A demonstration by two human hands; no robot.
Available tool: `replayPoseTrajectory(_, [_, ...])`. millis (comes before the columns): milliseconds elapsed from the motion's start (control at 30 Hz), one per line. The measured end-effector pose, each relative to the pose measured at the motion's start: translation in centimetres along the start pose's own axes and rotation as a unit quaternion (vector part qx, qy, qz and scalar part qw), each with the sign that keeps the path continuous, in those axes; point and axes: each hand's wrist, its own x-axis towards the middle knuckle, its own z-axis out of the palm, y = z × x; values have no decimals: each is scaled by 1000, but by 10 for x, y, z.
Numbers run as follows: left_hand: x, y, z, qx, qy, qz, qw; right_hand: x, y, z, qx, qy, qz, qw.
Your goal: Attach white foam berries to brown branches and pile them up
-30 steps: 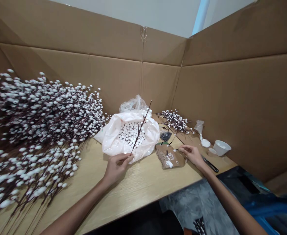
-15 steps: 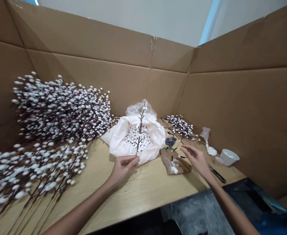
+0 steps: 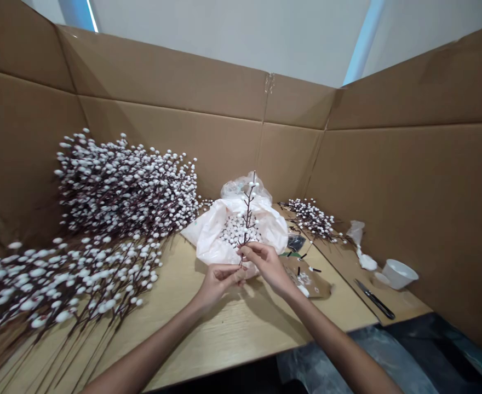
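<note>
An artificial berry branch [image 3: 248, 210], dark and thin with a few white berries, stands upright before me. My left hand [image 3: 220, 282] is closed around the lower end of its stem. Just above, my right hand [image 3: 265, 262] pinches at the same stem, its fingertips close to the left ones. A short, thicker dark bit shows over the right fingertips; I cannot tell whether it is a separate piece. Behind the branch, an open white plastic bag [image 3: 208, 235] holds many loose white berries [image 3: 235, 230].
Bundles of berry branches [image 3: 126, 186] fill the left side, with more stems [image 3: 80, 279] nearer me. At right lie a cardboard piece [image 3: 323, 285] with short black sticks and white paste, a small berry bunch [image 3: 313, 216], a utility knife [image 3: 374, 299] and a white cup [image 3: 401, 273]. Cardboard walls [image 3: 409, 180] surround the table.
My right hand has moved left from beside the cardboard piece to the branch's stem and closed there. The left hand keeps its hold. The view has shifted slightly.
</note>
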Motion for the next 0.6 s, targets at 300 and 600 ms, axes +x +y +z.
replayPoseTrajectory(300, [5,-6,-2,-43,17,17,999,8,4,18,60,30,-8,998])
replayPoseTrajectory(600, [8,-10,-4,-73,72,1,995,11,-3,24,50,35,-23,998])
